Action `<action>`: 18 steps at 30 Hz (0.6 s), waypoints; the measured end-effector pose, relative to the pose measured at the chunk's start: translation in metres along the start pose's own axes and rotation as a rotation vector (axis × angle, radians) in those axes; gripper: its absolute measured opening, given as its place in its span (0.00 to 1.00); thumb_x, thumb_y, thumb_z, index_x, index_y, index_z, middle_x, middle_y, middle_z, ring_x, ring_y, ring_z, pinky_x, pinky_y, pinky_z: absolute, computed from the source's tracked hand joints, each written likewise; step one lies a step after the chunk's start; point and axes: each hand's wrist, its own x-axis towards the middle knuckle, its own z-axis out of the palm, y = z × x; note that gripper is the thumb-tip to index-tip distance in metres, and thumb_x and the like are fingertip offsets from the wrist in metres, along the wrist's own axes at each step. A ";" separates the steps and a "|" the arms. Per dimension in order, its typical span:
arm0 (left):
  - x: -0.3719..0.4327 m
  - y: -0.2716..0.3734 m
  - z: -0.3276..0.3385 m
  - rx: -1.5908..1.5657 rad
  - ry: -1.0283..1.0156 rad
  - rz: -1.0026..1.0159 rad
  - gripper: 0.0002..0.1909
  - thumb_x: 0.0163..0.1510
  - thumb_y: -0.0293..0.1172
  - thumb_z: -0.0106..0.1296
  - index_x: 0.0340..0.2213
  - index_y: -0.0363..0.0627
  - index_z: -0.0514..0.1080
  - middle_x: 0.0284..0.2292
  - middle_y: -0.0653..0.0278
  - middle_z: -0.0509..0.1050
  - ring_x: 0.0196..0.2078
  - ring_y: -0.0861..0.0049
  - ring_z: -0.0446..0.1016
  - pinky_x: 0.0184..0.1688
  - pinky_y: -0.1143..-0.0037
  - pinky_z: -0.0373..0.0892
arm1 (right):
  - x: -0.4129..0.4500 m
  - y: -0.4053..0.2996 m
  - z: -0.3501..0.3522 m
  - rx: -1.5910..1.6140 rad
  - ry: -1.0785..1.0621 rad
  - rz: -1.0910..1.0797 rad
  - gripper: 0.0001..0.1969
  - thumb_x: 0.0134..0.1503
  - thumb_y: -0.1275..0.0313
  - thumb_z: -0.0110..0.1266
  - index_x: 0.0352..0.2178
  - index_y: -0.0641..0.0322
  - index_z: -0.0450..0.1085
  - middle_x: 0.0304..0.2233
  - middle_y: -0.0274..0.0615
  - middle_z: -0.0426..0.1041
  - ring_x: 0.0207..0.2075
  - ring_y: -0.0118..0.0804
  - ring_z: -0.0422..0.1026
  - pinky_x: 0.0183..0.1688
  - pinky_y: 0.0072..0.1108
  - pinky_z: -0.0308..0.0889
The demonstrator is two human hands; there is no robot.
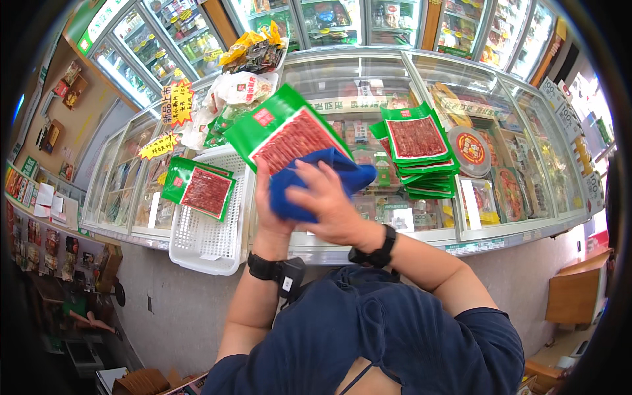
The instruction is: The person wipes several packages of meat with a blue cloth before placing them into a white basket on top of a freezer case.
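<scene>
My left hand (pixel 271 212) grips the lower edge of a green plastic package of sliced red meat (pixel 284 126), its thumb upright along the near side. The package is tilted and slightly blurred, held above the glass freezer top. Over its lower part lies a bunched blue cloth (pixel 358 177). My right hand (pixel 328 202) presses on that cloth with blurred, partly spread fingers. A stack of similar green meat packages (pixel 417 138) rests on the freezer glass to the right. On the left, a few more such packages (pixel 205 192) lie across a white perforated plastic basket (pixel 207 249).
Sliding-glass chest freezers (pixel 429 232) with packaged food inside span the front. White bags (pixel 247 88) and yellow-and-dark packets (pixel 254 54) sit behind the basket. Handwritten yellow signs (pixel 175 106) stand at left. Upright glass-door freezers (pixel 331 22) line the back.
</scene>
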 end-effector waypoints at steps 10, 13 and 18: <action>-0.004 -0.019 0.028 0.295 0.407 0.182 0.27 0.57 0.49 0.30 0.52 0.44 0.54 0.51 0.60 0.60 0.52 0.68 0.61 0.53 0.67 0.58 | -0.003 0.065 -0.006 0.382 0.235 0.607 0.27 0.47 0.69 0.57 0.47 0.66 0.56 0.41 0.48 0.66 0.42 0.38 0.67 0.46 0.23 0.60; -0.008 -0.012 0.016 0.274 0.368 0.103 0.27 0.57 0.50 0.31 0.52 0.44 0.53 0.50 0.60 0.61 0.51 0.69 0.61 0.53 0.68 0.58 | -0.007 0.075 -0.006 0.752 0.301 0.631 0.26 0.47 0.72 0.57 0.46 0.65 0.56 0.39 0.39 0.66 0.40 0.29 0.66 0.44 0.19 0.60; -0.012 -0.014 0.014 0.368 0.441 0.117 0.26 0.58 0.48 0.31 0.51 0.43 0.54 0.50 0.61 0.61 0.51 0.70 0.62 0.51 0.68 0.60 | -0.016 0.090 -0.009 0.883 0.374 0.791 0.23 0.48 0.72 0.56 0.45 0.62 0.57 0.38 0.35 0.65 0.37 0.24 0.65 0.40 0.16 0.62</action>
